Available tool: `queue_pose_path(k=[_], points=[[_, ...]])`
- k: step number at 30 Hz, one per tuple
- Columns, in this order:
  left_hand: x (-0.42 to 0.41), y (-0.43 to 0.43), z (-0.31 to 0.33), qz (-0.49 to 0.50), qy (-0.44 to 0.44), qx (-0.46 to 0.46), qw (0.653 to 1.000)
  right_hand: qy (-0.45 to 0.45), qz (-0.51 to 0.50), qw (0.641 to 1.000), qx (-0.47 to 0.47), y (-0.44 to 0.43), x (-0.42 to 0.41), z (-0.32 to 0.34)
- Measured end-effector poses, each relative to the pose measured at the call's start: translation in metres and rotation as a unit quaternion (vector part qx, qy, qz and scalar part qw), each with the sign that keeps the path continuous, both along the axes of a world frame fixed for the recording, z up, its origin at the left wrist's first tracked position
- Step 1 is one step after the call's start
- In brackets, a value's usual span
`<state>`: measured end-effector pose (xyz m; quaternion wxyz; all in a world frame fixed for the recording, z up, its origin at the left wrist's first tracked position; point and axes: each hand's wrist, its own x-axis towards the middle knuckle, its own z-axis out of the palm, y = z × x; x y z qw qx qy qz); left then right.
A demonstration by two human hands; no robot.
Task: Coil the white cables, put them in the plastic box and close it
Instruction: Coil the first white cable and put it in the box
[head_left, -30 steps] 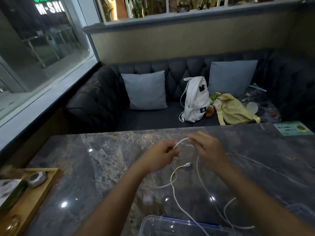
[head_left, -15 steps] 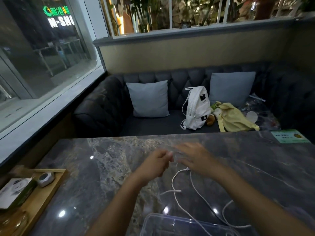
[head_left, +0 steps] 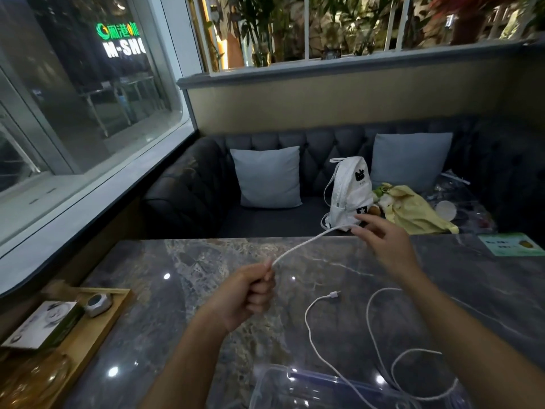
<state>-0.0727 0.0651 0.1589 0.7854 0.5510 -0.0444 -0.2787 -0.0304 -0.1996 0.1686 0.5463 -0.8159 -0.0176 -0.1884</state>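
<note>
The dark marble table (head_left: 177, 320) carried an unfinished job: the white cable (head_left: 298, 246) was not coiled yet. Your left hand (head_left: 250, 293) gripped it in a fist, and it ran taut to your right hand (head_left: 389, 249), fingers loosely spread; whether they pinched it, I could not tell. Loose loops lay by the plastic box (head_left: 295, 388), which the lower edge cut off, with no lid visible.

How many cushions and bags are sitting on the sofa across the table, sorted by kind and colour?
Grey cushions: 2
White backpack: 1
Yellow bag: 1
Total: 4
</note>
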Motion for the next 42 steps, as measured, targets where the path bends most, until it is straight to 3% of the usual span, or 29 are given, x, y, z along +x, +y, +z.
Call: queue_pose_path(k=[3, 5, 8, 9, 11, 14, 19, 25, 29, 33, 37, 42], points=[[0.001, 0.017, 0.001, 0.027, 0.067, -0.173, 0.982, -0.015, 0.076, 0.997, 0.015, -0.002, -0.009, -0.008], [0.000, 0.029, 0.003, 0.054, 0.075, -0.238, 0.967, -0.071, 0.114, 0.983, -0.124, -0.001, -0.015, -0.014], [-0.002, 0.038, 0.004, 0.078, 0.051, -0.267, 0.959, -0.187, 0.113, 0.892, -0.397, 0.007, -0.022, -0.015], [-0.003, 0.039, 0.005, 0.090, 0.047, -0.271, 0.957, -0.194, 0.116, 0.863, -0.451, 0.011, -0.025, -0.017], [-0.004, 0.039, 0.006, 0.139, 0.035, -0.263, 0.954, -0.118, 0.165, 0.825, -0.528, 0.020, -0.024, -0.023], [-0.006, 0.043, 0.007, 0.216, 0.015, -0.239, 0.947, -0.022, 0.210, 0.793, -0.572, 0.031, -0.024, -0.036], [-0.015, 0.049, 0.009, 0.257, 0.034, -0.185, 0.948, 0.049, 0.203, 0.774, -0.598, 0.041, -0.028, -0.031], [-0.022, 0.031, 0.007, 0.242, 0.060, -0.136, 0.959, 0.120, 0.390, 0.744, -0.529, 0.059, -0.052, 0.011], [-0.030, 0.004, 0.010, 0.171, 0.024, 0.003, 0.985, 0.098, 0.460, 0.773, -0.426, 0.079, -0.067, 0.042], [-0.040, -0.018, 0.019, 0.084, -0.026, 0.068, 0.994, 0.028, 0.409, 0.866, -0.285, 0.088, -0.067, 0.056], [-0.044, -0.017, 0.027, 0.025, -0.026, -0.001, 0.999, -0.013, 0.309, 0.935, -0.172, 0.082, -0.061, 0.054], [-0.046, -0.007, 0.027, -0.037, 0.010, -0.096, 0.995, 0.012, 0.307, 0.945, -0.115, 0.078, -0.062, 0.047]])
